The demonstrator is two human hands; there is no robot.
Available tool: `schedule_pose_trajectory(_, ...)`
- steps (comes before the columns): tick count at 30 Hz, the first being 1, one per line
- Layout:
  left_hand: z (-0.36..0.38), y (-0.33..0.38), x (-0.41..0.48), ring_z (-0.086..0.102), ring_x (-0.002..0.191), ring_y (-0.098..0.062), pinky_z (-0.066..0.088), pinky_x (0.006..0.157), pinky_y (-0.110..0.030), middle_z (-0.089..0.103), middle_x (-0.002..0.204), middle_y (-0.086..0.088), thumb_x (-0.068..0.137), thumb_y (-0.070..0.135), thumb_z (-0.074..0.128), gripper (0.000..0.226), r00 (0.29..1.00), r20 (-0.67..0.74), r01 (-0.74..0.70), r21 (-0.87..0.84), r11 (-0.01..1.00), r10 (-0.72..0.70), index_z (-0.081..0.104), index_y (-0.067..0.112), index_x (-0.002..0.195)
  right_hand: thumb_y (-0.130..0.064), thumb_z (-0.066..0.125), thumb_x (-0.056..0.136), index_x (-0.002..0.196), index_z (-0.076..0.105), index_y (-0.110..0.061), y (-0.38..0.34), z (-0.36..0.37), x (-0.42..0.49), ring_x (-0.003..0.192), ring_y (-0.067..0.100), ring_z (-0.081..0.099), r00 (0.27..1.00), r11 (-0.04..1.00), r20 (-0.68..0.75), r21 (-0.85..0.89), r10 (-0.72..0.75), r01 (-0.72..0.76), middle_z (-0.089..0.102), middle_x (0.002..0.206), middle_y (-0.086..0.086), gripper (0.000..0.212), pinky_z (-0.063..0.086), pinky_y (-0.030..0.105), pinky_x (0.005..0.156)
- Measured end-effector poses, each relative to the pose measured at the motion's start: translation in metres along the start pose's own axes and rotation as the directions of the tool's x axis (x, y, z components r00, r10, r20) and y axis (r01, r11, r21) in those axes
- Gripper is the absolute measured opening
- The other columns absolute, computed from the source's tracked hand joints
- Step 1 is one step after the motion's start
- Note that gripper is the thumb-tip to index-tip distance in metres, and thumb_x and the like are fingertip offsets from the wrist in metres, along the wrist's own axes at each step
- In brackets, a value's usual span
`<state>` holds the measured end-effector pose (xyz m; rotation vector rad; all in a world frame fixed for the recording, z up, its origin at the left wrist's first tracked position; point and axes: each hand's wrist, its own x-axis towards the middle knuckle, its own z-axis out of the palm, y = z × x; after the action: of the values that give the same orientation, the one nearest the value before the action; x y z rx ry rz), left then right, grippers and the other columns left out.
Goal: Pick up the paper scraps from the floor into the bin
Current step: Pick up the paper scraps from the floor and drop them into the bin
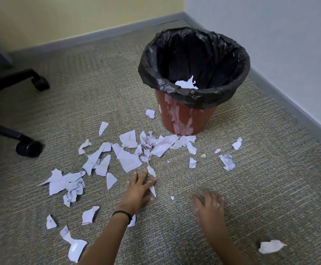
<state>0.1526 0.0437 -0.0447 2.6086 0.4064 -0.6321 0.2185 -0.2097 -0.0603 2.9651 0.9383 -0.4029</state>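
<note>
Several white paper scraps (129, 157) lie strewn over the carpet in front of a red bin (182, 119) lined with a black bag. Some paper (186, 84) lies inside the bin. My left hand (139, 188) rests flat on the carpet with fingers spread, touching a thin scrap (153, 190) at its fingertips. My right hand (210, 202) hovers low over the carpet to the right, fingers loosely bent and blurred; nothing shows in it. A tiny scrap (172, 197) lies between the two hands.
An office chair's black legs and castors (29, 148) stand at the left. Walls with grey skirting meet in a corner behind the bin. A larger crumpled scrap (270, 246) lies at the lower right, more scraps (73, 245) at the lower left.
</note>
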Motion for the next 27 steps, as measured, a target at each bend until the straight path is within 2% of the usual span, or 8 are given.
schedule_pose_trajectory(3,0.006,0.001,-0.007,0.033,0.137,-0.032,0.042,0.105,-0.044,0.036,0.150,-0.003,0.087,0.025,0.064,0.050,0.977,-0.157,-0.133,0.087,0.987,0.146,0.050,0.022,0.135,0.009,0.077,0.057,0.095,0.067,-0.018,0.012,0.000,-0.007,0.082,0.031,0.062,0.990,0.987,-0.033,0.084,0.140,-0.136,0.061,0.102,0.016,0.047,0.054,0.036,0.063)
schedule_pose_trajectory(6,0.012,0.003,-0.009,0.067,0.091,-0.021,0.057,0.063,-0.024,0.066,0.106,0.000,0.065,0.015,0.084,0.037,0.908,-0.288,-0.247,0.220,0.944,0.305,0.070,0.019,0.099,0.008,0.054,0.083,0.121,0.051,-0.019,0.016,-0.010,-0.009,0.110,0.028,0.049,0.983,0.970,0.013,0.160,0.186,-0.185,0.046,0.126,0.012,0.047,0.050,0.030,0.079)
schedule_pose_trajectory(9,0.009,0.011,-0.006,0.062,0.089,-0.021,0.055,0.068,-0.031,0.061,0.103,-0.001,0.079,0.006,0.068,0.023,0.912,-0.304,-0.241,0.143,0.960,0.274,0.065,0.014,0.099,0.010,0.045,0.085,0.132,0.038,-0.017,0.023,-0.009,-0.003,0.118,0.026,0.044,0.974,0.958,0.124,0.190,0.192,-0.213,0.039,0.133,0.011,0.055,0.044,0.029,0.086)
schedule_pose_trajectory(14,0.003,0.015,0.000,0.061,0.081,-0.023,0.040,0.058,-0.028,0.058,0.095,-0.003,0.083,0.007,0.062,0.009,0.922,-0.271,-0.237,0.175,0.956,0.278,0.060,0.012,0.089,0.001,0.063,0.080,0.126,0.044,-0.017,0.036,-0.005,-0.005,0.112,0.024,0.050,0.976,0.953,0.061,0.209,0.211,-0.219,0.040,0.130,0.009,0.053,0.048,0.028,0.079)
schedule_pose_trajectory(18,0.005,0.013,-0.002,0.061,0.072,-0.017,0.042,0.050,-0.025,0.059,0.089,0.000,0.076,0.007,0.069,0.015,0.924,-0.248,-0.225,0.265,0.938,0.292,0.061,0.017,0.085,0.003,0.086,0.052,0.088,0.063,-0.008,0.047,-0.004,0.002,0.075,0.025,0.065,0.992,0.975,0.017,0.186,0.121,-0.122,0.059,0.095,0.012,0.044,0.049,0.027,0.055)
schedule_pose_trajectory(22,-0.007,0.021,-0.001,0.059,0.077,-0.023,0.044,0.057,-0.033,0.059,0.092,-0.004,0.092,0.010,0.054,0.007,0.934,-0.277,-0.178,0.186,0.966,0.225,0.061,0.011,0.092,-0.002,0.053,0.089,0.098,0.060,-0.009,0.056,-0.013,0.013,0.099,0.024,0.058,0.980,0.983,0.195,0.165,0.045,-0.078,0.052,0.115,0.010,0.013,0.044,0.028,0.079)
schedule_pose_trajectory(25,-0.019,0.029,0.004,0.054,0.082,-0.020,0.033,0.059,-0.025,0.059,0.098,-0.002,0.097,0.021,0.045,0.014,0.944,-0.278,-0.153,0.109,0.982,0.178,0.057,0.013,0.097,-0.010,0.050,0.093,0.072,0.053,-0.021,0.057,-0.044,0.018,0.079,0.018,0.063,0.962,0.888,0.261,0.420,0.080,-0.188,0.060,0.084,0.001,0.023,0.049,0.026,0.067)
schedule_pose_trajectory(27,-0.021,0.030,0.008,0.052,0.093,-0.017,0.037,0.066,-0.025,0.055,0.107,0.001,0.093,0.032,0.052,0.021,0.971,-0.146,-0.172,0.116,0.978,0.188,0.053,0.017,0.107,-0.011,0.049,0.094,0.076,0.055,-0.019,0.055,-0.088,0.031,0.065,0.011,0.059,0.971,0.719,0.188,0.654,0.145,-0.234,0.062,0.076,0.000,0.020,0.050,0.020,0.052)
